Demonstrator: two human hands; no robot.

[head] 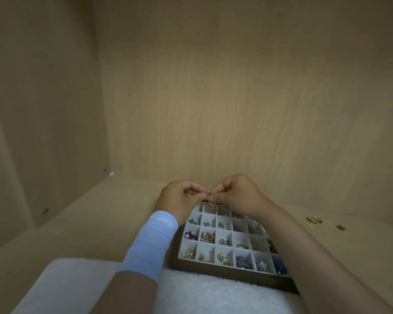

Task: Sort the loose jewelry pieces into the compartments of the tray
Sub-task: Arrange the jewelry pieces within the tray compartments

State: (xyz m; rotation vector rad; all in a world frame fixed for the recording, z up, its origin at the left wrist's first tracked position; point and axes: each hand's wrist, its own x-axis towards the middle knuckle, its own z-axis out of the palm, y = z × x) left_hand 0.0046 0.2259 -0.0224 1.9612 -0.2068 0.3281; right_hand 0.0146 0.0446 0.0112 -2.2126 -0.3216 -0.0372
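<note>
A wooden tray [234,275] with white square compartments lies in front of me, and many compartments hold small jewelry pieces. Above its far edge my left hand [179,198] and my right hand [234,193] meet. Both pinch a thin wire earring [210,199] between their fingertips. The earring's lower loop hangs just over the far row of compartments. A blue band wraps my left wrist. My right forearm covers the tray's right side.
Loose gold jewelry pieces [314,219] lie on the wooden shelf floor to the right of the tray. A white fluffy cloth [202,293] lies under the tray's near edge. Wooden walls close the space at the back and left.
</note>
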